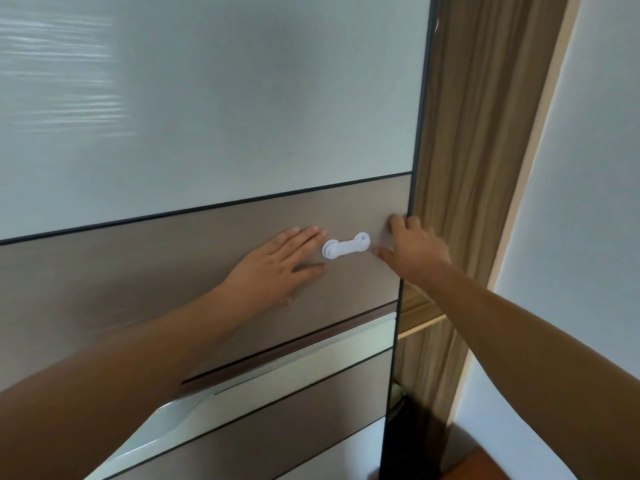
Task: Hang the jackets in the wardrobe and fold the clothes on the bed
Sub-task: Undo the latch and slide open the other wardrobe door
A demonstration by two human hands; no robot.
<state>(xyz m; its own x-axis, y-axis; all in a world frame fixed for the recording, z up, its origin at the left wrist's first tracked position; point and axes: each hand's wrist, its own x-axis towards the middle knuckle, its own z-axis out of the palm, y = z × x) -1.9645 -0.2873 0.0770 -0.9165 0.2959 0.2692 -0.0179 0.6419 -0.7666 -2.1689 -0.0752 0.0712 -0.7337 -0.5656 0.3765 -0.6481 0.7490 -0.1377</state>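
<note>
Straight ahead, wardrobe door (166,271): frosted glass above, brown band below.
Left hand (273,268): flat on brown band, fingers straight, close together, beside white plastic latch (345,245).
Right hand (415,252): fingers curled on door's right edge.

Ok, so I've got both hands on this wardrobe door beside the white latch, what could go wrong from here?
Your right hand is at the edge of the door, so it might get pinched there if the door slides. The white latch between your hands could get knocked or snagged. Your left hand lies flat on the smooth door and may slip instead of moving it.
</note>
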